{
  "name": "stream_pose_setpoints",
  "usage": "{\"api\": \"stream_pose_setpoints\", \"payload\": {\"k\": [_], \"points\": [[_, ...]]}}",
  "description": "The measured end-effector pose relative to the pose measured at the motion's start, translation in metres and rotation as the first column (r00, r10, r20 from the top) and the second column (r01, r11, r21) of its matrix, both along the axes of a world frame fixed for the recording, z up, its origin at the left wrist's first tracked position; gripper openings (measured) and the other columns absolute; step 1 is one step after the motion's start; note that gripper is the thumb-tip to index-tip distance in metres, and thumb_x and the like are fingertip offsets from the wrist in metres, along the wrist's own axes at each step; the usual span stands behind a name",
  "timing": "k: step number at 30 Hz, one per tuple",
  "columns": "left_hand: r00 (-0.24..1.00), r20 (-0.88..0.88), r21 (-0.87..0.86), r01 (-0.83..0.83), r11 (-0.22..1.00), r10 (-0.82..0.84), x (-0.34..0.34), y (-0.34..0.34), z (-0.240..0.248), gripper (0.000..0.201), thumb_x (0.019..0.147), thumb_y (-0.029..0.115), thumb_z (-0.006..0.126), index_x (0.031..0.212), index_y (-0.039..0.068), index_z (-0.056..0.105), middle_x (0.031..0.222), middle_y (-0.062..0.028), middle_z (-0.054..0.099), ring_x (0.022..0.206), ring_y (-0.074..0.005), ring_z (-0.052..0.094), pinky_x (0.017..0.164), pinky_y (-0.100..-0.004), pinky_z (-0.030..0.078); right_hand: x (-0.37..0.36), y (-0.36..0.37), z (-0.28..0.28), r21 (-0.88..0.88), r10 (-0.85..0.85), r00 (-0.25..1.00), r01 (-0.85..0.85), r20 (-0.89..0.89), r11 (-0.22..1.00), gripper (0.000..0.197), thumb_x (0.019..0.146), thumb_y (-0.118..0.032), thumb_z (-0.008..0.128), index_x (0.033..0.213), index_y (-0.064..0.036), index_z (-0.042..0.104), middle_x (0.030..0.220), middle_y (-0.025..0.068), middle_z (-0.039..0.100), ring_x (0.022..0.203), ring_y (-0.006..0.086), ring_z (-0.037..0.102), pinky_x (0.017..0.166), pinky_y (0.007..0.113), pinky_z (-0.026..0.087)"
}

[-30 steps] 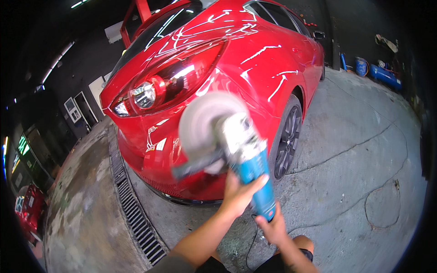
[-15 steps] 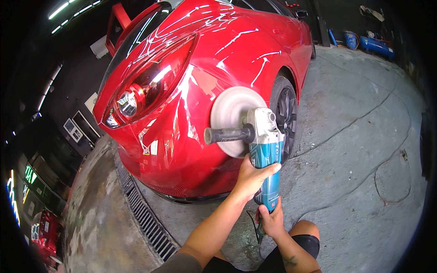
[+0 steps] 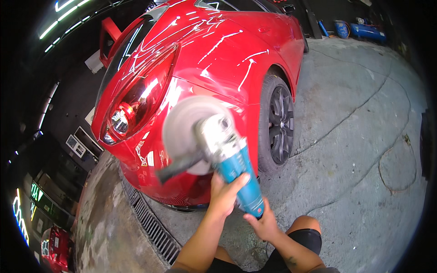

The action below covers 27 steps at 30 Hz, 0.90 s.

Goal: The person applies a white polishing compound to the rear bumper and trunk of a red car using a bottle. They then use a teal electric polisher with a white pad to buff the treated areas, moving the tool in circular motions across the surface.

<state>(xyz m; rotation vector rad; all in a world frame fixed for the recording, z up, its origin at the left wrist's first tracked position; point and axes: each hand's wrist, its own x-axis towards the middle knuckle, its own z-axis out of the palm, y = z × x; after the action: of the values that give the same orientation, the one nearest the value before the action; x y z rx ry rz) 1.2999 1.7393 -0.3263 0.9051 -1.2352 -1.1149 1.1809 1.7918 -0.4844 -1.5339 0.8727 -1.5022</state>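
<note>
A teal and silver car polisher [image 3: 241, 173] is held in both hands at the rear corner of a red car [image 3: 241, 68]. My left hand [image 3: 225, 194] wraps round the middle of its body, thumb on top. At the back end, my right hand [image 3: 265, 223] is closed on the rear grip. The round white pad [image 3: 180, 132] looks blurred and lies over the red bumper; whether it touches cannot be made out. A black side handle [image 3: 180, 168] sticks out leftward with no hand on it. Left of the pad is the tail light [image 3: 141, 98].
The dark-rimmed rear wheel [image 3: 278, 120] stands right of the polisher. A cable [image 3: 346, 118] trails across the grey floor. A drain grate [image 3: 145, 218] runs along the lower left. A blue compressor tank [image 3: 368, 32] sits far right, by the wall.
The polisher has moved left across the bumper and tilted, its head now leaning left. Both hands have gone with it, still holding on. The whole rear wheel has come into view.
</note>
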Motion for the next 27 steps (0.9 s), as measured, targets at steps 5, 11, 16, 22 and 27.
{"api": "stream_pose_setpoints", "payload": {"k": [5, 11, 16, 22, 27], "points": [[0.994, 0.000, 0.049, 0.105, 0.993, -0.105, -0.035, -0.045, 0.030, 0.050, 0.091, 0.016, 0.087, 0.133, 0.004, 0.061, 0.116, -0.0040, 0.069, 0.101, -0.0131, 0.066, 0.091, -0.0335, 0.056, -0.028, -0.019, 0.043, 0.307, 0.088, 0.948, -0.186, 0.306, 0.933, 0.066, 0.099, -0.035, 0.081, 0.143, -0.0021, 0.044, 0.073, 0.0029, 0.063, 0.059, 0.0101, 0.061, 0.055, 0.029, 0.050], [0.999, -0.049, 0.017, -0.016, 1.000, 0.017, -0.017, 0.003, -0.013, 0.065, 0.088, 0.012, 0.088, 0.141, 0.003, 0.053, 0.123, -0.0061, 0.066, 0.109, -0.0157, 0.066, 0.096, -0.0370, 0.056, -0.017, 0.008, -0.022, 0.274, 0.135, 0.985, -0.160, 0.107, 0.948, 0.086, 0.094, -0.043, 0.084, 0.154, -0.0021, 0.038, 0.117, 0.0194, 0.072, 0.100, 0.0301, 0.074, 0.089, 0.045, 0.059], [0.975, 0.182, 0.160, -0.157, 0.975, 0.127, 0.083, 0.102, -0.070, 0.076, 0.084, 0.016, 0.090, 0.147, 0.001, 0.051, 0.130, -0.0145, 0.068, 0.116, -0.0276, 0.071, 0.102, -0.0459, 0.058, 0.036, 0.068, -0.061, 0.208, 0.293, 0.949, -0.264, -0.120, 0.942, 0.103, 0.090, -0.050, 0.085, 0.163, -0.0042, 0.028, 0.129, 0.0302, 0.070, 0.113, 0.0458, 0.073, 0.098, 0.051, 0.058], [0.984, -0.099, 0.098, -0.141, 0.985, 0.151, 0.122, 0.137, -0.069, 0.083, 0.082, 0.019, 0.092, 0.150, 0.000, 0.048, 0.140, -0.0184, 0.063, 0.130, -0.0349, 0.065, 0.109, -0.0520, 0.056, 0.074, 0.067, -0.031, 0.272, 0.430, 0.885, -0.376, -0.178, 0.886, 0.109, 0.082, -0.054, 0.090, 0.162, -0.0060, 0.033, 0.126, 0.0327, 0.071, 0.108, 0.0496, 0.074, 0.095, 0.051, 0.059], [0.929, 0.322, 0.100, -0.226, 0.969, 0.184, 0.112, 0.104, -0.089, 0.081, 0.080, 0.018, 0.093, 0.147, 0.001, 0.052, 0.136, -0.0141, 0.066, 0.123, -0.0256, 0.067, 0.105, -0.0438, 0.056, 0.088, 0.046, -0.057, 0.178, 0.214, 0.972, -0.228, 0.093, 0.957, 0.089, 0.079, -0.041, 0.095, 0.148, -0.0050, 0.052, 0.115, 0.0219, 0.075, 0.100, 0.0346, 0.076, 0.090, 0.045, 0.061]]}}
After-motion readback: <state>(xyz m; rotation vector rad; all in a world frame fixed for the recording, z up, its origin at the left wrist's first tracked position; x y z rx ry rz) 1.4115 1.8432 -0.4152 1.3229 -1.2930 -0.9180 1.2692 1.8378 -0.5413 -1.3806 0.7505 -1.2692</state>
